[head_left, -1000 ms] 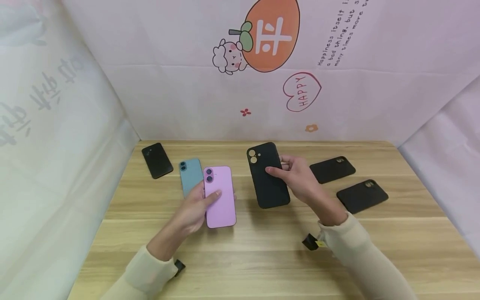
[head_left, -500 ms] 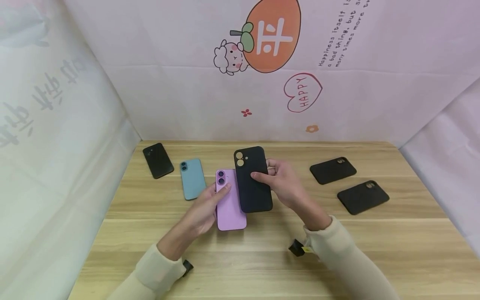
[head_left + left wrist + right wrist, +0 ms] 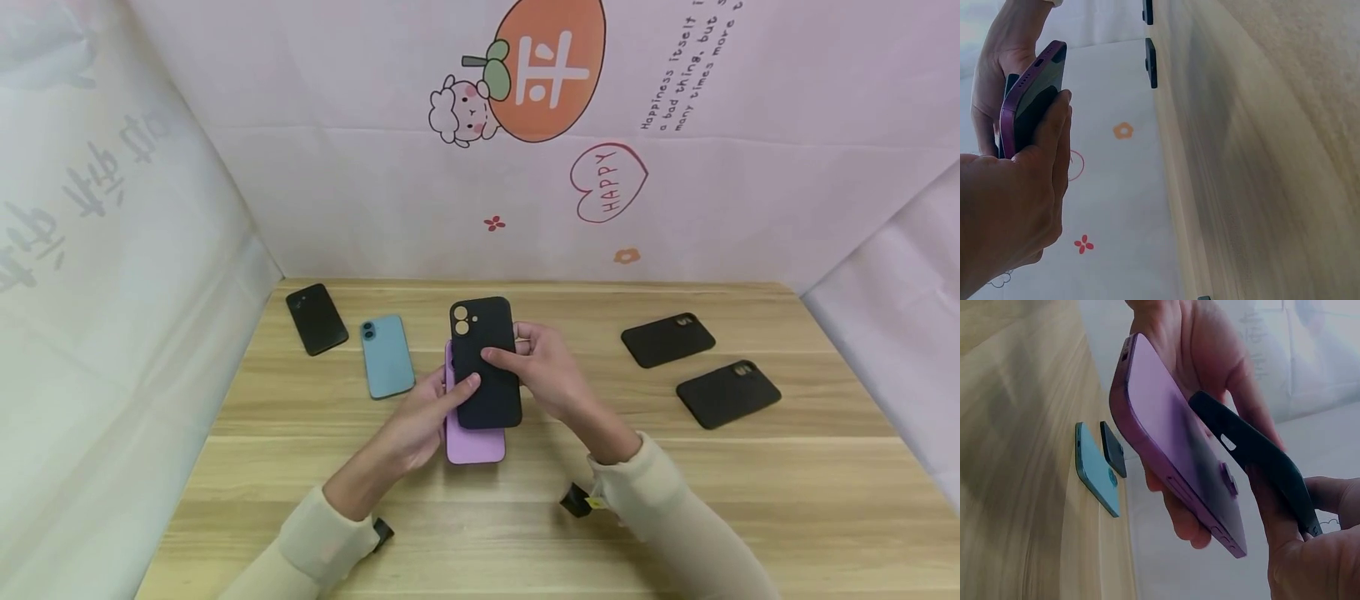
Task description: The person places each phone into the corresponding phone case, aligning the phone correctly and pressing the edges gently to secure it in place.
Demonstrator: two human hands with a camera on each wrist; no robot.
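Note:
In the head view my left hand (image 3: 416, 421) holds a purple smartphone (image 3: 476, 448) above the table, its back facing up. My right hand (image 3: 551, 367) grips a black phone case (image 3: 491, 408) lying over most of that phone, shifted toward the far side. The left thumb rests on the case's outer face. Seen from the right wrist, the case (image 3: 1254, 440) is tilted against the phone's back (image 3: 1160, 403), with a gap between them and the camera bump (image 3: 1229, 479) exposed. From the left wrist, the phone's port end (image 3: 1025, 81) shows.
A light-blue phone (image 3: 387, 357) and a black phone (image 3: 317, 319) lie on the wooden table (image 3: 480, 533) at left. Two more black cases (image 3: 667, 340) lie at right. Printed white cloth (image 3: 360, 192) stands behind the table.
My right hand has moved left with the black case, and my left hand has moved right with the purple phone. The case now overlaps the phone, and the left thumb lies on it.

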